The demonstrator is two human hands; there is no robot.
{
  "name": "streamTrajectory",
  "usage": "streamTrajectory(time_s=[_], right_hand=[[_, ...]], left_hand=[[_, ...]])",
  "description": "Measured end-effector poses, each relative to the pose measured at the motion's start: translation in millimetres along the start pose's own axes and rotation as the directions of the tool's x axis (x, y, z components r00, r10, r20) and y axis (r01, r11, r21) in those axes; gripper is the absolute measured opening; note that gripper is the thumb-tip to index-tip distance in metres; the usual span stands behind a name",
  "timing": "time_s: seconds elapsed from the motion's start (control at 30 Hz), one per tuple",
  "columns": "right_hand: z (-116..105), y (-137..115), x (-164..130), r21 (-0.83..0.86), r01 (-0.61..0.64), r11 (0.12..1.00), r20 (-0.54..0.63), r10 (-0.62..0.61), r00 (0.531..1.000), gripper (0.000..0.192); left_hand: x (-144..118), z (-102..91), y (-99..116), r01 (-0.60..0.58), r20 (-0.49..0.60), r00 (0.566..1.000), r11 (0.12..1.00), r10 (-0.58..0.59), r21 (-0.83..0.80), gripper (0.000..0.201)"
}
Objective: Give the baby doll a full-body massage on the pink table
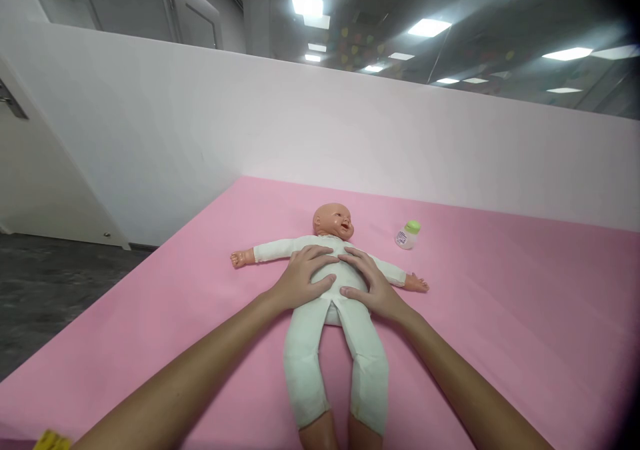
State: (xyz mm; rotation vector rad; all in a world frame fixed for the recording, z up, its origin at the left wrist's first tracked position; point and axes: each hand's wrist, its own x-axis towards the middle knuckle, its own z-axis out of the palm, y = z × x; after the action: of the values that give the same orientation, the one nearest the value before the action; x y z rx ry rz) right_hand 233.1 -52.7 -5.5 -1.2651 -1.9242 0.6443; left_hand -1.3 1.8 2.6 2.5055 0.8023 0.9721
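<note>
A baby doll (345, 277) with a white cloth body lies on its back on the pink tabletop (175, 323), its head away from me and turned to the right. Its arms are stretched out to both sides, and its lower legs run out of view at the bottom. My left hand (306, 277) rests on the left side of the doll's torso with fingers apart. On the torso's right side lies my right hand (370, 282), fingers spread too. Neither hand grasps anything; both touch the cloth from above.
A small clear bottle with a green cap (408, 235) stands right of the doll's head. Behind the table rises a white partition (350, 130) with glass above. A door (45, 157) is at the left. Something yellow (53, 441) shows at the bottom left corner.
</note>
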Motion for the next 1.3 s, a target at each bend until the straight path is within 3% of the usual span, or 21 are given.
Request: streamTrajectory(time_s=[0.73, 1.3], right_hand=[[3.9, -1.5, 1.3, 0.037, -0.015, 0.999, -0.023, 0.016, 1.0, 0.048], [4.5, -2.6, 0.9, 0.004, 0.003, 1.0, -0.032, -0.003, 0.999, 0.047]], left_hand=[[-2.6, 6.4, -9.0, -0.001, -0.019, 1.0, 0.996, -0.001, -0.094, 0.039], [-2.3, 3.4, -4.7, 0.024, 0.011, 1.0, 0.997, -0.023, -0.08, 0.042]])
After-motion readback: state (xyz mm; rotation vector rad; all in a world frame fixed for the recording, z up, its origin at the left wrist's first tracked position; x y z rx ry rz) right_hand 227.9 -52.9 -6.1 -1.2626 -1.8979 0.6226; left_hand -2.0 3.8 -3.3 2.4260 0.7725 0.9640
